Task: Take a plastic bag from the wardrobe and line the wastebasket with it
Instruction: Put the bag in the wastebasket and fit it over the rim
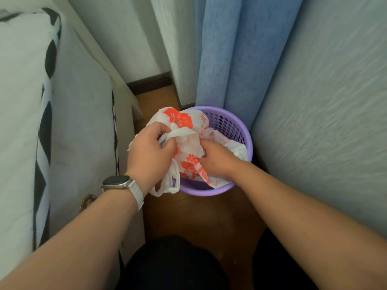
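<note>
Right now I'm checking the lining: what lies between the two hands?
In the head view, only crumpled plastic bag, white with orange print, spans between the left hand and right hand, bunched over the purple wastebasket.

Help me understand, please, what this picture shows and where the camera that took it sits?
There is no machine here: a person wears one wide-angle camera on the head, looking down at their own bare arms. The left hand, with a smartwatch on its wrist, and the right hand both grip a crumpled white plastic bag with orange print. They hold it over a purple perforated wastebasket standing on the brown wooden floor, in front of a blue curtain. The bag is not yet spread over the rim.
</note>
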Demonstrator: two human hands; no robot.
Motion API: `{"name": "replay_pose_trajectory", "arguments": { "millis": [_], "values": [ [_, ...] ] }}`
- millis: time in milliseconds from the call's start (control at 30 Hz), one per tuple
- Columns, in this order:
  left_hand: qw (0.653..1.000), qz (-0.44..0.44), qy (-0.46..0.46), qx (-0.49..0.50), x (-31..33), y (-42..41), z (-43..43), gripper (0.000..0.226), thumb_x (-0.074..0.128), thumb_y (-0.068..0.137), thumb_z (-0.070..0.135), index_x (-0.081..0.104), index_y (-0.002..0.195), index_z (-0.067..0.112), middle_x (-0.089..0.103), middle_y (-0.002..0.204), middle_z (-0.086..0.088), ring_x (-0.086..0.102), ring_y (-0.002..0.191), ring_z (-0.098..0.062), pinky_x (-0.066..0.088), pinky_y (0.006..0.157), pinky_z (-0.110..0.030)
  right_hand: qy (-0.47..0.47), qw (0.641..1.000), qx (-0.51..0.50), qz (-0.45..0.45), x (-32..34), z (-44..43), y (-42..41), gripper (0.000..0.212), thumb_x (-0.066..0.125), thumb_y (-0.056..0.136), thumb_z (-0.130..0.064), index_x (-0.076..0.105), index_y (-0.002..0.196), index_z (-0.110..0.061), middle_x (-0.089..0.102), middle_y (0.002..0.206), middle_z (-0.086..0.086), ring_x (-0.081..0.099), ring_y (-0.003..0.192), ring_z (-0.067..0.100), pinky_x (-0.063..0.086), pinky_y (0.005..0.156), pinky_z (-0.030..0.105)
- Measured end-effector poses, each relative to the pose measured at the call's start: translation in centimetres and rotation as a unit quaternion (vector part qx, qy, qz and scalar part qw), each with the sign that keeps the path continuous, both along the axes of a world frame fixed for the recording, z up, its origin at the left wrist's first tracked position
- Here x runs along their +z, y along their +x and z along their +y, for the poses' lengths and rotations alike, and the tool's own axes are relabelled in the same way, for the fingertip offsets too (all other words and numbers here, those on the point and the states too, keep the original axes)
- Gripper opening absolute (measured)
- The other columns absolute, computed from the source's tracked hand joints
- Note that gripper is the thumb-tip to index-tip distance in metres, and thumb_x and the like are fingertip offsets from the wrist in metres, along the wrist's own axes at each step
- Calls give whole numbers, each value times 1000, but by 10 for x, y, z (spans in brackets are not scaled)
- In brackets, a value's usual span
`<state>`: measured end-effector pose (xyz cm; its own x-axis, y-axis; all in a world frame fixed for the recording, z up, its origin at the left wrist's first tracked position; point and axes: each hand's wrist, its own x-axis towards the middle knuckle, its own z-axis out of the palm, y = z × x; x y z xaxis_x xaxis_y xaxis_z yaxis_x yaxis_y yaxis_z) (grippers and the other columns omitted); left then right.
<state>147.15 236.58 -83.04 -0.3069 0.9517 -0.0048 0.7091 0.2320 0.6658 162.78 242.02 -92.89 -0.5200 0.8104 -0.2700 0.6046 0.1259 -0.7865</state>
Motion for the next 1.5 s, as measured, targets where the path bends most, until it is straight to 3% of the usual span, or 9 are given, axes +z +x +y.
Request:
{"name": "replay_pose_trajectory", "arguments": {
  "millis": [167, 267, 367, 467, 633, 833, 1167, 1400, 1500],
  "values": [
    [1000, -12, 5, 9, 4, 1, -1, 3, 59, 94, 24, 60, 93, 27, 60, 86, 13, 58, 78, -5, 42, 60, -17, 49, 998, -50, 0, 33, -8, 25, 45, 60, 89, -38, 50, 132, -30, 55, 133, -10, 51, 117, 10, 42, 97, 28],
    [1000, -17, 0, -5, 6, 3, -1, 3, 59, 95, 25, 60, 96, 27, 61, 88, 12, 60, 81, -7, 49, 65, -20, 126, 987, -91, -34, 50, -23, 49, 46, 61, 87, -27, 53, 132, -21, 55, 134, -2, 50, 122, 18, 41, 99, 32],
    [1000, -14, 5, -11, 8, 5, -3, 4, 59, 95, 26, 60, 98, 29, 61, 90, 13, 60, 83, -7, 50, 66, -21, 213, 958, -124, -144, 48, -34, 66, 52, 64, 81, -36, 55, 129, -18, 53, 132, 6, 48, 120, 28, 43, 99, 43],
    [1000, -14, 11, -12, 8, 5, -4, 4, 58, 95, 27, 60, 97, 30, 61, 90, 14, 59, 83, -7, 49, 65, -21, 163, 953, -120, -225, 44, -40, 77, 61, 67, 77, -43, 50, 131, -22, 41, 136, 7, 39, 122, 30, 41, 101, 43],
    [1000, -13, 18, -15, 4, 4, -5, 5, 58, 93, 23, 62, 94, 26, 62, 88, 11, 59, 83, -7, 46, 64, -22, 138, 978, -91, -124, 36, -41, 68, 43, 58, 84, -5, 59, 126, -12, 53, 126, 8, 53, 113, 29, 43, 96, 34],
    [999, -29, 4, -24, -6, 4, -3, 6, 60, 92, 22, 64, 91, 26, 64, 85, 9, 61, 81, -10, 48, 64, -25, 159, 978, -102, -93, 25, -20, 39, 17, 55, 90, -7, 63, 105, -7, 56, 115, 7, 53, 98, 23, 44, 85, 31],
    [996, -49, -56, -38, -23, 9, -5, 2, 62, 93, 27, 63, 92, 29, 66, 87, 10, 64, 80, -8, 56, 66, -28, 67, 977, 70, -187, 12, -12, 41, 32, 54, 91, -34, 58, 120, -20, 61, 114, 4, 60, 93, 21, 54, 82, 42],
    [987, -89, -90, -98, -24, 22, -14, 8, 65, 91, 21, 64, 95, 27, 67, 86, 9, 65, 80, -10, 55, 66, -24, 115, 993, 14, -13, 32, -22, 54, 70, 69, 78, -34, 37, 140, -35, 40, 141, -9, 43, 127, 9, 41, 105, 33],
    [983, -111, -67, -131, -19, 35, -16, 10, 69, 86, 17, 66, 90, 26, 67, 80, 6, 63, 74, -9, 55, 69, -27, 102, 994, 5, 33, 32, -33, 44, 59, 67, 80, -36, 46, 135, -28, 47, 133, -7, 46, 122, 13, 43, 103, 38]
  ]
}}
